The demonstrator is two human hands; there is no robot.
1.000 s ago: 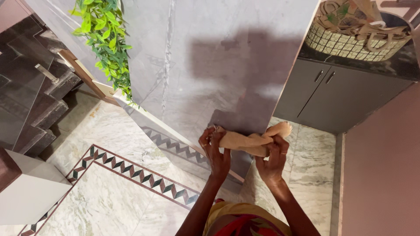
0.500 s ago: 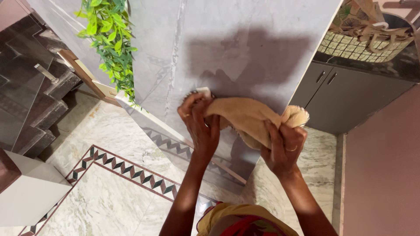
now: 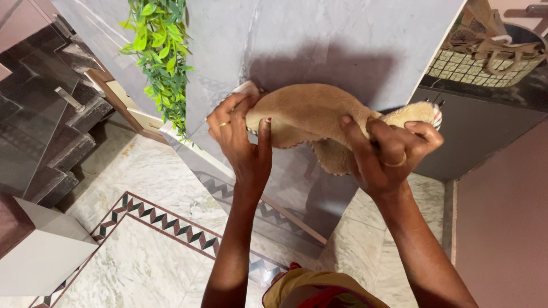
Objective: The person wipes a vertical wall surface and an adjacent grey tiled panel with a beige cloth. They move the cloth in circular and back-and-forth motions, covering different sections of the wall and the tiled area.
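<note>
Both hands have risen toward frame centre against the grey wall (image 3: 319, 34): left hand (image 3: 242, 140) and right hand (image 3: 388, 151), fingers clenched on the tan cloth (image 3: 305, 111), now bunched thicker, mid-wringing by my judgement.

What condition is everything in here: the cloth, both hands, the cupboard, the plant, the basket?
Tan cloth: bunched and stretched between both hands, held up in front of the grey wall.
Left hand: closed on the cloth's left end.
Right hand: closed on the cloth's right end.
Grey cabinet doors: shut.
Green plant: hanging down the wall.
Woven basket: upright on the dark counter, full.
</note>
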